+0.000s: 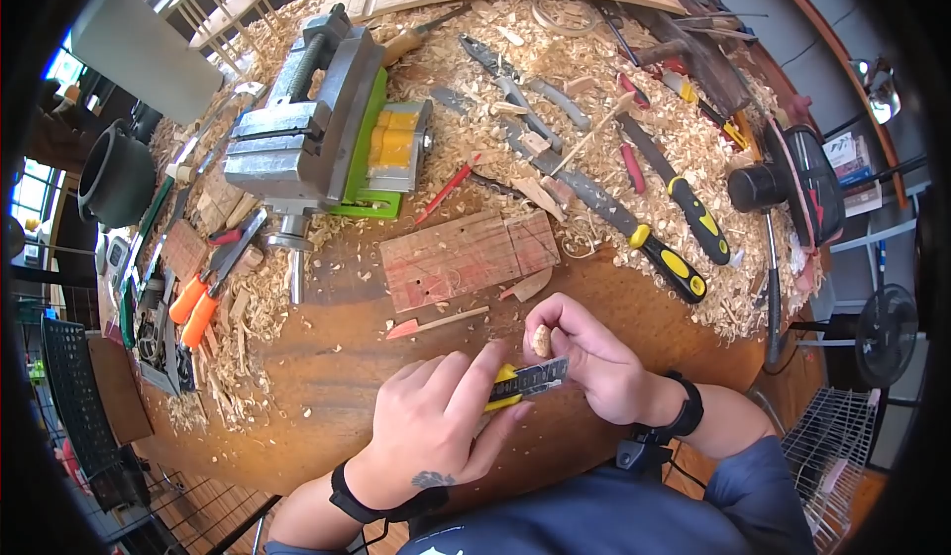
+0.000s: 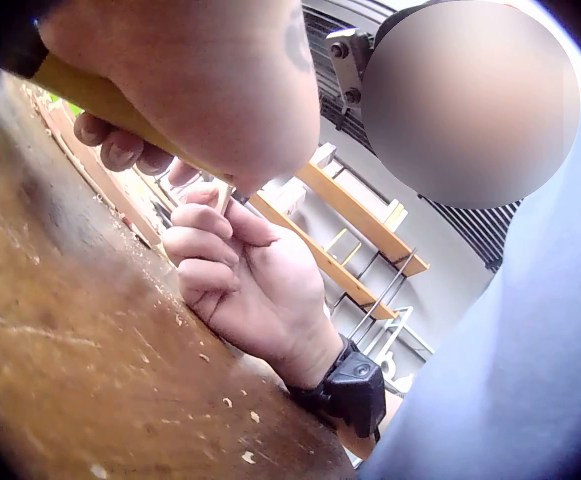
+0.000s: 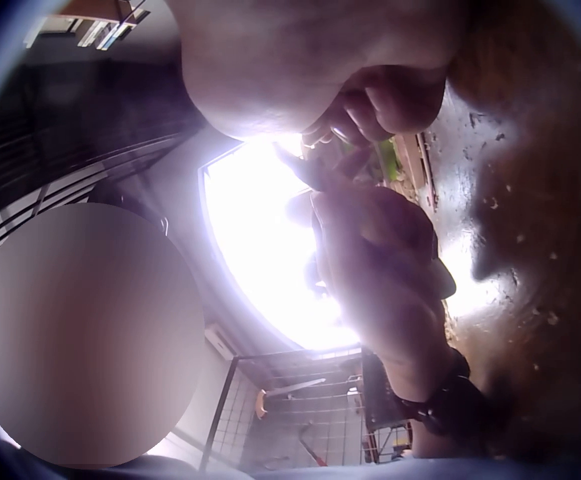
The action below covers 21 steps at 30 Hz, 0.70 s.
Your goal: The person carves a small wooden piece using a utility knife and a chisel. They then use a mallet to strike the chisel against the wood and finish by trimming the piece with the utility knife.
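In the head view the left hand (image 1: pixel 436 416) grips a yellow and black utility knife (image 1: pixel 507 387), its broad blade pointing right. The right hand (image 1: pixel 599 362) pinches a small pale wooden piece (image 1: pixel 541 341) just above the blade tip; whether they touch I cannot tell. Seen from the left wrist, the left hand (image 2: pixel 190 80) is wrapped around the yellow handle (image 2: pixel 100 105), with the right hand (image 2: pixel 260 280) beyond it. From the right wrist, the right hand (image 3: pixel 310 60) is large and near, opposite the left hand (image 3: pixel 380 270); its grip there is dim.
Beyond the hands lie a red-marked board (image 1: pixel 466 258) and a red-tipped stick (image 1: pixel 436 323). A metal vise (image 1: pixel 287 139) stands at the left, near orange-handled tools (image 1: pixel 198 307). Yellow-black handled tools (image 1: pixel 674 268) and a mallet (image 1: pixel 758 189) lie right among shavings.
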Each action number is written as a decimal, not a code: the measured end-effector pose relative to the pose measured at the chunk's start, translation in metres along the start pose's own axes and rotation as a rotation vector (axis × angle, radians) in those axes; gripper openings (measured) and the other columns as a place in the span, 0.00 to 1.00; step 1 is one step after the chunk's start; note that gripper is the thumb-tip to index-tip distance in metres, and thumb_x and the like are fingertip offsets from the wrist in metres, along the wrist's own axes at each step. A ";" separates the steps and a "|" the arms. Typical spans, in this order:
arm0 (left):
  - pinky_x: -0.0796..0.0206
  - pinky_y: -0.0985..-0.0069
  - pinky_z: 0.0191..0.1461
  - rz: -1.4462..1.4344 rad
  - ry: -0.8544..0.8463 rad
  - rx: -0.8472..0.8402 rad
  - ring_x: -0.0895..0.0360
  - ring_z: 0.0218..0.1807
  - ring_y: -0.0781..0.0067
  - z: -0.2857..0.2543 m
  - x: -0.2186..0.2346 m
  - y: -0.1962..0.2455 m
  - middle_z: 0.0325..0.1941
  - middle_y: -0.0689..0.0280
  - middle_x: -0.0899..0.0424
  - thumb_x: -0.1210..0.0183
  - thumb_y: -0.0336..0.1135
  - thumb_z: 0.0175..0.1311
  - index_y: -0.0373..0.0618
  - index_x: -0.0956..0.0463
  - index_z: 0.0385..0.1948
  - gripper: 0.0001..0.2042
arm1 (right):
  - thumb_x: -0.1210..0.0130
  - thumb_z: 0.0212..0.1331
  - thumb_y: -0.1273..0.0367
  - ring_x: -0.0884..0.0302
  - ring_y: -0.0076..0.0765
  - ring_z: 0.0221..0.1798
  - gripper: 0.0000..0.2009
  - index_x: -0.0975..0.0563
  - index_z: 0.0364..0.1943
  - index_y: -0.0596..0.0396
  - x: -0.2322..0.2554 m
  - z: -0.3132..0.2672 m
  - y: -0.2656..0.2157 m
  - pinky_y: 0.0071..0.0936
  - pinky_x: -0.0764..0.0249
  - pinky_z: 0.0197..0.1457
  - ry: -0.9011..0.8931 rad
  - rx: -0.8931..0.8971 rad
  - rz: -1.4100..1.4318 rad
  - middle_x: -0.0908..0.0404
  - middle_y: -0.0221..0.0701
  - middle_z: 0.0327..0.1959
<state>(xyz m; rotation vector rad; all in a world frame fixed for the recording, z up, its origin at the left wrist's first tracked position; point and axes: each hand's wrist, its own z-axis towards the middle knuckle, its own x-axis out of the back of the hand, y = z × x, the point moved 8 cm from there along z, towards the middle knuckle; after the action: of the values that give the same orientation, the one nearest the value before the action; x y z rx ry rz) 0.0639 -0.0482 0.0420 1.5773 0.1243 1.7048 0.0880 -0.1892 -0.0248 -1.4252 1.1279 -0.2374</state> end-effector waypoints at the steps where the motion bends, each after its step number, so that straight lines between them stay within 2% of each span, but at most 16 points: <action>1: 0.30 0.67 0.30 -0.006 -0.002 0.002 0.23 0.24 0.62 0.000 0.000 0.000 0.28 0.63 0.24 0.28 0.45 0.64 0.36 0.20 0.58 0.27 | 0.55 0.85 0.49 0.39 0.12 0.39 0.20 0.32 0.57 0.51 0.001 0.000 0.001 0.16 0.40 0.42 0.000 0.000 0.000 0.32 0.19 0.41; 10: 0.29 0.66 0.30 -0.016 -0.016 0.017 0.21 0.25 0.59 -0.001 -0.004 -0.004 0.29 0.61 0.22 0.30 0.45 0.66 0.35 0.21 0.58 0.26 | 0.51 0.80 0.45 0.39 0.14 0.38 0.25 0.32 0.59 0.53 0.000 0.000 0.000 0.17 0.40 0.40 -0.008 0.017 -0.012 0.32 0.20 0.40; 13: 0.28 0.65 0.30 -0.014 -0.013 0.035 0.21 0.24 0.59 -0.002 -0.005 -0.005 0.29 0.61 0.22 0.30 0.45 0.66 0.35 0.21 0.58 0.26 | 0.49 0.80 0.46 0.40 0.15 0.38 0.24 0.33 0.58 0.53 -0.002 -0.001 0.003 0.18 0.40 0.40 -0.077 -0.036 0.008 0.33 0.20 0.41; 16: 0.28 0.64 0.30 -0.003 -0.009 0.039 0.21 0.25 0.58 -0.003 -0.006 -0.005 0.29 0.60 0.22 0.30 0.45 0.67 0.35 0.21 0.58 0.25 | 0.47 0.79 0.49 0.40 0.16 0.38 0.23 0.34 0.57 0.53 0.001 -0.002 0.008 0.20 0.40 0.41 -0.094 -0.045 0.054 0.35 0.21 0.41; 18: 0.28 0.64 0.30 -0.007 -0.001 0.042 0.21 0.24 0.58 -0.004 -0.006 -0.005 0.29 0.60 0.22 0.30 0.44 0.67 0.35 0.21 0.58 0.25 | 0.46 0.79 0.57 0.38 0.16 0.40 0.21 0.34 0.63 0.55 0.000 -0.002 0.005 0.19 0.37 0.42 -0.165 0.048 0.084 0.34 0.24 0.41; 19: 0.28 0.64 0.30 -0.012 0.005 0.046 0.21 0.24 0.58 -0.004 -0.006 -0.006 0.29 0.60 0.22 0.30 0.44 0.66 0.35 0.21 0.58 0.25 | 0.46 0.79 0.57 0.38 0.16 0.40 0.21 0.34 0.63 0.55 -0.002 -0.002 0.005 0.19 0.37 0.42 -0.165 0.048 0.083 0.34 0.24 0.41; 21: 0.28 0.64 0.30 -0.010 0.006 0.048 0.21 0.24 0.58 -0.004 -0.005 -0.006 0.29 0.60 0.22 0.30 0.44 0.66 0.35 0.21 0.58 0.25 | 0.39 0.75 0.59 0.39 0.16 0.42 0.22 0.34 0.60 0.55 -0.007 -0.004 0.002 0.18 0.37 0.43 -0.141 0.073 0.060 0.34 0.24 0.41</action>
<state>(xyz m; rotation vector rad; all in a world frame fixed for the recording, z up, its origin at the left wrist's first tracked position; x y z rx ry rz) 0.0629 -0.0453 0.0341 1.6041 0.1763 1.7100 0.0807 -0.1858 -0.0224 -1.3207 1.0348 -0.1323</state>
